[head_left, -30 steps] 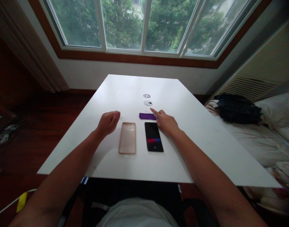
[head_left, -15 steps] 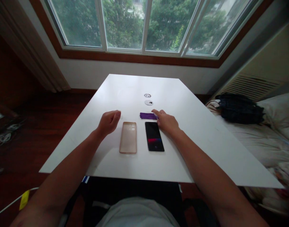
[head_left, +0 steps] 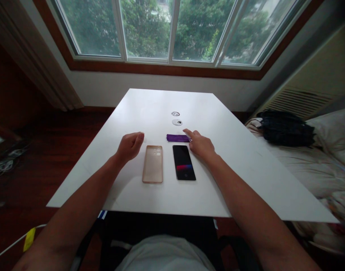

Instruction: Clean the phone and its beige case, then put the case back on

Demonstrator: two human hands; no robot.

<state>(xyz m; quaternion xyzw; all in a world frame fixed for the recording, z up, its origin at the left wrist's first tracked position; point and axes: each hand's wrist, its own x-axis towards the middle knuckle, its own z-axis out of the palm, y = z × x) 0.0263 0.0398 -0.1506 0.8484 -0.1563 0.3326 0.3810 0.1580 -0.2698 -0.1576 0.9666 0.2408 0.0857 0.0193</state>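
Left hand (head_left: 130, 146) fisted, contents hidden; right hand (head_left: 201, 144) apart from it, index out at purple cloth's (head_left: 176, 138) right end, grip unclear. Cloth looks soft, light; pinch an end. Phone (head_left: 184, 162), inward from tabletop's (head_left: 127, 195) near edge: likely slick, rigid, fragile; take long sides. Translucent tan case (head_left: 152, 164) leftward, probably bendy. Flat round discs (head_left: 177, 122) toward far edge.

1 ph. (head_left: 184, 163), 1 ph. case (head_left: 153, 165), 1 purp. strip (head_left: 176, 138), 2 rd. discs (head_left: 176, 122), 1 wht. tbl. (head_left: 150, 109)
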